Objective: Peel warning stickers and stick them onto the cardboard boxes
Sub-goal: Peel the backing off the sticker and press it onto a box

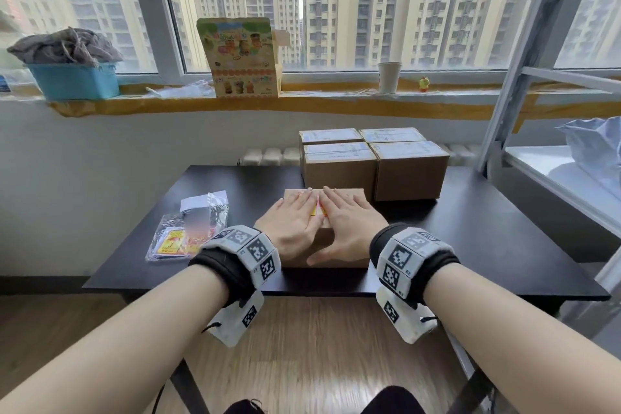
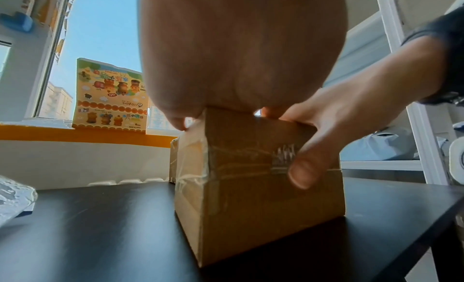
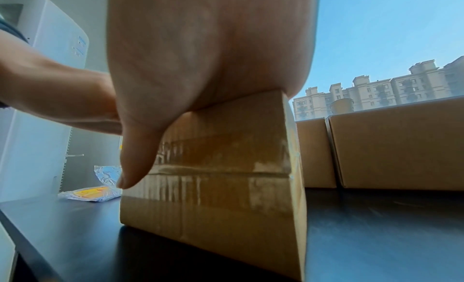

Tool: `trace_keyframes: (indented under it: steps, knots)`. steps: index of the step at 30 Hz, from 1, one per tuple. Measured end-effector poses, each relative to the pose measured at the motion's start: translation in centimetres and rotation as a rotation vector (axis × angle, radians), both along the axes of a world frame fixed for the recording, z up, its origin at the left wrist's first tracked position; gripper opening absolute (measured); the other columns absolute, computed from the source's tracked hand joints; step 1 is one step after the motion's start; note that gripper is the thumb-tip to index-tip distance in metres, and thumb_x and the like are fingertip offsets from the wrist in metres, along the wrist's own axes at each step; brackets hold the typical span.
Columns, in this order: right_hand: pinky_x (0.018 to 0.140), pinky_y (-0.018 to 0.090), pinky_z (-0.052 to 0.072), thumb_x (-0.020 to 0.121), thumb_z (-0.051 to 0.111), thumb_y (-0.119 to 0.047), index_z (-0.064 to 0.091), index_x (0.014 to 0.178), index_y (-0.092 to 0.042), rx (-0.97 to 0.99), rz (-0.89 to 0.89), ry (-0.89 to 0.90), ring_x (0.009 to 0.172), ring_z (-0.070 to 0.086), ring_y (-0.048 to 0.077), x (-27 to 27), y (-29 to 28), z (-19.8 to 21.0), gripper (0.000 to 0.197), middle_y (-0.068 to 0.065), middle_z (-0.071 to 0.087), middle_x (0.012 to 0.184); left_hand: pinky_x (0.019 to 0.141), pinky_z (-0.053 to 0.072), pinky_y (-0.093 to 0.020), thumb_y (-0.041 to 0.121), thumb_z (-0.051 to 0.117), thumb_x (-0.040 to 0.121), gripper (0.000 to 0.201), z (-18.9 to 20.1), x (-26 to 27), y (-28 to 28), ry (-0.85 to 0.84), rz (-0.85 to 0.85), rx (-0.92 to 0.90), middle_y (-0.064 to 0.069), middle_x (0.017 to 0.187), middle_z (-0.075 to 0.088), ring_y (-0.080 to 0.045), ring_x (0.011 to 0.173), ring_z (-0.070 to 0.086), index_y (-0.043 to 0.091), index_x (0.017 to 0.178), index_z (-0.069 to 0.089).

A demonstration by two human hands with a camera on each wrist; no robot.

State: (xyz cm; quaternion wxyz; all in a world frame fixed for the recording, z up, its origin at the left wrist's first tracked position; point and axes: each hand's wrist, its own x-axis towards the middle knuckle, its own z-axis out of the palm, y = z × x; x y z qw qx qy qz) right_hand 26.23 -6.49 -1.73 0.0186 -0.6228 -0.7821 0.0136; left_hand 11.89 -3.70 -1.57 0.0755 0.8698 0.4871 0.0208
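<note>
A taped cardboard box [image 1: 353,196] [image 2: 251,197] [image 3: 226,177] stands at the near middle of the black table [image 1: 487,239]. A yellow and red warning sticker [image 1: 318,209] lies on its top, showing only in the gap between my hands. My left hand [image 1: 294,217] lies flat on the box top with straight fingers, pressing on the sticker's left part. Beside it my right hand [image 1: 349,215] presses flat on the right part, its thumb [image 2: 305,173] [image 3: 134,167] hanging over the box's near side. A clear bag with more yellow stickers [image 1: 174,242] [image 3: 92,193] lies to the left.
Several taped cardboard boxes [image 1: 373,161] [image 3: 391,151] stand in a block behind the near box. On the sill stand a colourful toy carton [image 1: 240,57] [image 2: 110,96], a blue basket [image 1: 75,79] and a paper cup [image 1: 389,77]. A metal shelf rack [image 1: 554,151] rises at the right.
</note>
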Motion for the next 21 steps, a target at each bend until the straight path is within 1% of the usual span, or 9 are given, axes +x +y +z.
trace_keyframes:
  steps: [4,7,13,18,20,21]
  knots:
    - [0.121,0.035,-0.001,0.066,0.061,-0.074,-0.007,0.151,-0.013,-0.026,0.005,0.017,0.147,-0.007,0.013,0.6,-0.1,0.4,0.124,0.001,-0.009,0.160,0.121,0.001,-0.033,0.043,0.015,0.100,0.061,0.1,-0.7,0.4,0.020,-0.013,-0.013,0.001,0.161,-0.004,-0.011,0.148,-0.005,0.014,0.152,0.002]
    - [0.119,0.032,-0.002,0.066,0.060,-0.074,-0.009,0.150,-0.012,-0.027,-0.006,0.003,0.147,-0.007,0.011,1.5,-0.2,0.5,0.125,0.000,-0.010,0.160,0.121,0.001,-0.033,0.044,0.016,0.100,0.063,0.0,-1.0,0.7,0.012,-0.010,-0.027,-0.002,0.161,-0.004,-0.013,0.148,-0.005,0.011,0.152,0.001]
    - [0.119,0.031,-0.003,0.066,0.058,-0.076,-0.011,0.150,-0.013,-0.077,-0.031,0.010,0.147,-0.009,0.011,2.1,-0.4,1.1,0.125,-0.001,-0.013,0.160,0.121,0.000,-0.034,0.044,0.019,0.100,0.066,0.1,-1.2,0.3,-0.045,0.046,-0.074,-0.006,0.160,-0.006,-0.014,0.148,-0.008,0.006,0.151,0.000]
    - [0.120,0.032,-0.002,0.065,0.061,-0.074,-0.014,0.150,-0.014,-0.136,-0.039,0.044,0.147,-0.012,0.013,2.7,-0.5,1.0,0.128,-0.002,-0.016,0.159,0.120,-0.006,-0.029,0.042,0.018,0.101,0.065,-0.2,-1.0,0.2,-0.092,0.080,-0.122,-0.007,0.160,-0.009,-0.015,0.147,-0.012,0.005,0.150,-0.003]
    - [0.120,0.033,-0.004,0.067,0.060,-0.073,-0.013,0.150,-0.013,-0.221,-0.057,0.116,0.146,-0.015,0.014,2.7,-0.4,1.7,0.125,-0.001,-0.016,0.159,0.119,-0.008,-0.028,0.039,0.015,0.102,0.064,0.2,-1.0,0.5,-0.132,0.105,-0.181,-0.008,0.159,-0.013,-0.016,0.146,-0.015,0.003,0.149,-0.007]
    - [0.120,0.034,-0.004,0.072,0.058,-0.071,-0.010,0.150,-0.012,-0.268,-0.070,0.203,0.146,-0.015,0.014,2.8,-0.4,2.2,0.119,0.000,-0.014,0.159,0.119,-0.009,-0.027,0.037,0.013,0.102,0.062,0.5,-0.9,0.5,-0.167,0.116,-0.210,-0.009,0.159,-0.015,-0.016,0.146,-0.016,0.002,0.149,-0.009]
